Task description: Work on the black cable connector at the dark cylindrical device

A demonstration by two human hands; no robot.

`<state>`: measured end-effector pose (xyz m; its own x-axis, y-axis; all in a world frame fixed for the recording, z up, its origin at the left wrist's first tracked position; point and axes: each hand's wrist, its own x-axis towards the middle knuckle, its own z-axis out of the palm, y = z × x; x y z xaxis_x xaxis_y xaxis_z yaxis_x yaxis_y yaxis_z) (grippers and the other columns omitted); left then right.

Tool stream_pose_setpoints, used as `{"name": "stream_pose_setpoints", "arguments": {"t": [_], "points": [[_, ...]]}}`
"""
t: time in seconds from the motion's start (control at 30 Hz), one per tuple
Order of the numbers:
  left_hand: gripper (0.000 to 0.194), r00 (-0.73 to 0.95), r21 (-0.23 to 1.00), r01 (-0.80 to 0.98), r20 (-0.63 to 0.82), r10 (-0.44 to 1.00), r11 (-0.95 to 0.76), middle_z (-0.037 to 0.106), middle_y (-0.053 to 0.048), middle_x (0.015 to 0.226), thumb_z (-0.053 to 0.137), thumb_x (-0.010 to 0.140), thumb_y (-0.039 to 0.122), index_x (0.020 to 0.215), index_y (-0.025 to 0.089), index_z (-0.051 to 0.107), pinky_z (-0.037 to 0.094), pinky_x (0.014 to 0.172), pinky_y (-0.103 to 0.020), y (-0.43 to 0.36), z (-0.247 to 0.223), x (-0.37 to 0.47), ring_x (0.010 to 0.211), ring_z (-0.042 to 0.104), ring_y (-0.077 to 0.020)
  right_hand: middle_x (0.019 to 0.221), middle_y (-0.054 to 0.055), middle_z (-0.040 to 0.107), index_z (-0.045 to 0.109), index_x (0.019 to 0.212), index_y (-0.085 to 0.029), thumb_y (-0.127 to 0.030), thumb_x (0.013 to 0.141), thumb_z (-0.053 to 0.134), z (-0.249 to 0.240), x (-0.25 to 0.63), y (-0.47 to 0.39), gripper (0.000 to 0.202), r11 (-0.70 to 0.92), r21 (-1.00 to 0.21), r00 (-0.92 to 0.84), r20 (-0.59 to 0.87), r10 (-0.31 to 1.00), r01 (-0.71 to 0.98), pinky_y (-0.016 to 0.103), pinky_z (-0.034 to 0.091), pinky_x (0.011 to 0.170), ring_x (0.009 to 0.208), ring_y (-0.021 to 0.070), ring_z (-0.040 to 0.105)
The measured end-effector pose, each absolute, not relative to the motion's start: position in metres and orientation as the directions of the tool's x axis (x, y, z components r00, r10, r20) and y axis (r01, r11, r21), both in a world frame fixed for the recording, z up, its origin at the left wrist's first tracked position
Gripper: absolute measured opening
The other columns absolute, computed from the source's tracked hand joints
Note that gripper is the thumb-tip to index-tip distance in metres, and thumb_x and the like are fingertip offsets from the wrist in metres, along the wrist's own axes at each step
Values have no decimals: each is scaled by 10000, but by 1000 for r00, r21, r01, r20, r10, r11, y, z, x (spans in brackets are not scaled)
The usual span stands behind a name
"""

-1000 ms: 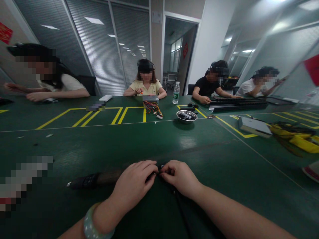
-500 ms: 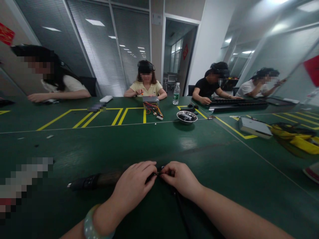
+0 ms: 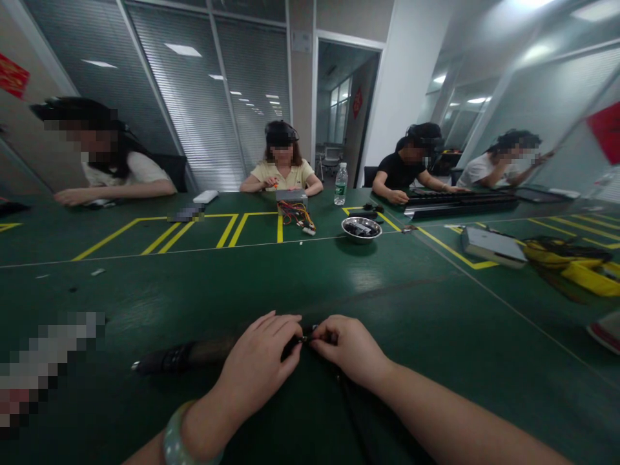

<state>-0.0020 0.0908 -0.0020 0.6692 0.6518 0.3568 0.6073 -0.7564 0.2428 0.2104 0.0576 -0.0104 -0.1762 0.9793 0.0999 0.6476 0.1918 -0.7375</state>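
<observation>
- Dark cylindrical tool [image 3: 194,354] lies flat on the green counter [image 3: 310,284], long axis running 9-to-3 o'clock; its right end disappears under the left hand [image 3: 259,361].
- A thin black cord [image 3: 351,407] leaves the meeting point of the hands and trails toward 6 o'clock, between the forearms.
- Handling, as a judgement: the body looks rigid and light enough for one hand; the cord is limp and will not hold its shape. The small joint where body and cord meet is the place to pinch; the banded section near 9 o'clock looks like the grip.
- Left hand: palm down, fingers curled closed over the tool's end, wrist bent inward, a pale bracelet [image 3: 175,436] on it.
- Right hand [image 3: 351,349]: knuckles up, thumb and forefinger pinched shut on a small part at the joint, too small to identify.
- Fingertips of both hands nearly touch.
</observation>
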Motion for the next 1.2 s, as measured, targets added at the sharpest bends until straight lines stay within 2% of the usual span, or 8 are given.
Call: {"name": "stream_pose_setpoints", "arguments": {"t": [0.47, 0.57, 0.7, 0.87, 1.2], "points": [[249, 702, 206, 587, 351, 619, -783, 655, 6, 1222, 539, 860, 145, 1031, 291, 646, 421, 1075, -506, 90, -1, -3, 1112, 623, -210, 836, -7, 663, 743, 886, -236, -240, 816, 698, -14, 212, 60, 84, 207, -723, -173, 122, 977, 659, 222, 419, 664, 744, 131, 596], [244, 671, 221, 601, 382, 635, -768, 673, -19, 1189, 570, 842, 185, 1068, 262, 622, 431, 1070, -505, 90, -1, -1, 1088, 638, -220, 829, -7, 663, 739, 863, -227, -231, 813, 698, -14, 212, 59, 64, 208, -725, -173, 123, 977, 656, 220, 416, 654, 739, 130, 597], [174, 644, 221, 624, 397, 654, -749, 690, -49, 1131, 606, 823, 239, 996, 223, 610, 416, 1076, -536, 90, -2, -1, 1089, 639, -246, 820, -7, 663, 738, 850, -224, -222, 810, 700, -13, 211, 58, 55, 208, -722, -173, 123, 977, 660, 224, 417, 654, 733, 130, 596], [155, 680, 201, 616, 353, 643, -762, 663, -15, 1195, 569, 854, 182, 979, 257, 621, 427, 1061, -525, 91, -1, -1, 1113, 620, -230, 824, -6, 664, 740, 860, -228, -233, 816, 697, -13, 211, 59, 62, 200, -720, -172, 113, 978, 665, 225, 417, 658, 735, 130, 595], [190, 678, 254, 608, 326, 658, -752, 646, 4, 1227, 550, 863, 131, 987, 262, 612, 429, 1050, -487, 88, -2, -2, 1117, 602, -216, 832, -4, 667, 736, 853, -228, -217, 808, 695, -11, 210, 57, 62, 188, -739, -157, 111, 981, 647, 227, 416, 670, 743, 135, 596]]}}
